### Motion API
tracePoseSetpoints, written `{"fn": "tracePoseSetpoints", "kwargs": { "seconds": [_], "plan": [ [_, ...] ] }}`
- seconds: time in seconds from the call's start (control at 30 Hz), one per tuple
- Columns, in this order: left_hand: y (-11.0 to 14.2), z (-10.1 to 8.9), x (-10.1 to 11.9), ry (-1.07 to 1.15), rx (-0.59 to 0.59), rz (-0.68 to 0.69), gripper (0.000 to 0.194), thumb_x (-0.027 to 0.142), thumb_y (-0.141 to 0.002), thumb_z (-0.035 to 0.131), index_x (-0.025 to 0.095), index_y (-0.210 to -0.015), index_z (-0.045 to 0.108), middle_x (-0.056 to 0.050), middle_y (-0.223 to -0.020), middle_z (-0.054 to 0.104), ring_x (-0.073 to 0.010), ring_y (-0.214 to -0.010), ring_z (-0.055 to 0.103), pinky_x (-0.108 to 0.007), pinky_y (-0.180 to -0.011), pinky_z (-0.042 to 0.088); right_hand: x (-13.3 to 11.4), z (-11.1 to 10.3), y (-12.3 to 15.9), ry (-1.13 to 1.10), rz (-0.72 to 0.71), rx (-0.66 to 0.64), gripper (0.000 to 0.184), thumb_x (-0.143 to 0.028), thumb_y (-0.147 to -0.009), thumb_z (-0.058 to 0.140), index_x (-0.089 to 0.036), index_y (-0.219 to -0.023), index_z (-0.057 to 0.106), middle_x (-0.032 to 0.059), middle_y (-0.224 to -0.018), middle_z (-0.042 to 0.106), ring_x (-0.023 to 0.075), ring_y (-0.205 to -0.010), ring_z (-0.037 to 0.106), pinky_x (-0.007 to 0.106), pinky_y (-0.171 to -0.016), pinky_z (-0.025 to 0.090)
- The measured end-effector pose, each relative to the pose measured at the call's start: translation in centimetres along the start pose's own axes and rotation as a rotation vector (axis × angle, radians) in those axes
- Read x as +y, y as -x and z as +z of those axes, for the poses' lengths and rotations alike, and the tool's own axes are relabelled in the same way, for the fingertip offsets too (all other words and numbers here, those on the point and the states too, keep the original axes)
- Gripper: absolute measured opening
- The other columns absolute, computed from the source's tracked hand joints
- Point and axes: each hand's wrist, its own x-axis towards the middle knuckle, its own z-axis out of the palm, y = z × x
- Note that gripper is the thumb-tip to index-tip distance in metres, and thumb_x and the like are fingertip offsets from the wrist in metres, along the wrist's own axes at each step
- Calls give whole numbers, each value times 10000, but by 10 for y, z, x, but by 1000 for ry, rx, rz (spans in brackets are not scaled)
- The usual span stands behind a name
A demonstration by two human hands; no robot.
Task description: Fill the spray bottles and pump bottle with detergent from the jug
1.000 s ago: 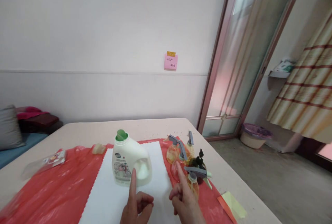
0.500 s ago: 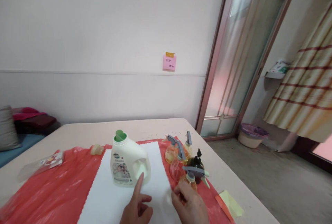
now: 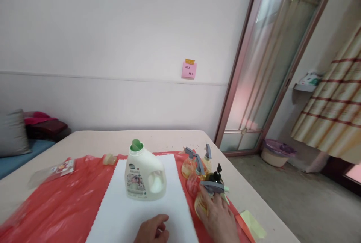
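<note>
My right hand [image 3: 221, 216] reaches over the nearest spray bottle [image 3: 200, 203], its fingers around the clear body with yellow liquid, just under the grey trigger head. Loosely curled and holding nothing, my left hand [image 3: 153, 230] rests low over the white sheet [image 3: 118, 207]. Beyond it stands a pale green detergent jug [image 3: 145, 175] with its green spout uncovered. Close behind the gripped bottle are a pinkish spray bottle [image 3: 193, 183], another orange-tinted spray bottle [image 3: 186, 168] and a dark pump bottle [image 3: 217, 177].
Red plastic sheeting [image 3: 76, 190] covers much of the table [image 3: 96, 138]. A translucent cap [image 3: 109, 159] and a clear plastic packet [image 3: 53, 171] lie left. Yellow sticky notes [image 3: 253, 224] sit near the right edge. A pink note [image 3: 189, 70] is taped to the wall.
My right hand went from pointing with its index finger to closing around the nearest spray bottle. My left index finger, pointing earlier, has curled in and the hand has dropped lower.
</note>
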Motion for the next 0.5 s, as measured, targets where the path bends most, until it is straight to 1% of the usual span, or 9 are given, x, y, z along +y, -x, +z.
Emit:
{"fn": "tracePoseSetpoints", "kwargs": {
  "seconds": [0.07,0.1,0.17,0.23,0.3,0.33,0.4,0.43,0.5],
  "plan": [
    [0,0,1,15,-2,-3,370,273,-683,633,214,-1001,813,-59,-834,776,-217,-653,670,-307,-676,515,-3,1,-6,-153,8,30,495,-290,-797,555,-185,-1264,683,216,-1080,636,433,-1056,586,620,-933,440],
    [0,1,1,23,0,-2,359,277,-682,639,219,-990,812,-55,-831,775,-213,-651,667,-305,-676,515,-6,0,-8,-214,10,49,484,-327,-808,550,-162,-1240,692,207,-1066,622,411,-1047,583,594,-943,447],
    [0,2,1,37,10,2,366,292,-685,647,210,-1006,804,-63,-848,777,-212,-666,664,-307,-699,521,-13,-6,-11,-337,18,81,476,-420,-830,546,-171,-1206,699,187,-1118,591,376,-1085,570,542,-969,456],
    [1,3,2,69,35,-9,453,323,-703,649,178,-1116,767,-100,-944,778,-232,-737,682,-322,-725,532,-24,-13,-9,-491,12,100,426,-496,-847,541,-220,-1111,728,151,-1169,583,337,-1144,559,481,-1001,460],
    [3,4,6,101,75,9,615,376,-719,670,141,-1287,674,-158,-1140,742,-285,-911,699,-359,-807,541,-36,-18,-6,-662,-4,78,399,-543,-850,551,-237,-1005,755,117,-1131,624,298,-1159,575,404,-994,486],
    [4,5,8,101,89,42,701,403,-717,692,131,-1358,617,-184,-1261,692,-320,-1041,680,-387,-888,529,-42,-19,-5,-748,-4,53,401,-555,-841,573,-231,-976,767,110,-1108,651,286,-1156,589,380,-984,499],
    [6,6,15,66,93,120,847,412,-674,757,129,-1440,532,-201,-1452,559,-376,-1296,543,-435,-1078,418,-55,-16,-3,-911,18,-9,417,-559,-812,636,-219,-1000,786,113,-1123,699,281,-1159,614,379,-989,511],
    [8,6,18,43,83,136,907,379,-638,787,131,-1463,502,-197,-1499,511,-387,-1370,469,-441,-1134,354,-61,-12,-2,-986,31,-44,422,-558,-791,670,-222,-1018,790,116,-1143,716,283,-1151,628,393,-995,512],
    [10,8,24,11,46,94,1005,277,-574,797,117,-1499,437,-200,-1514,490,-382,-1410,420,-424,-1150,330,-72,-5,-1,-1120,56,-102,418,-564,-744,726,-243,-1001,799,116,-1143,743,289,-1117,655,422,-998,514]
  ]
}}
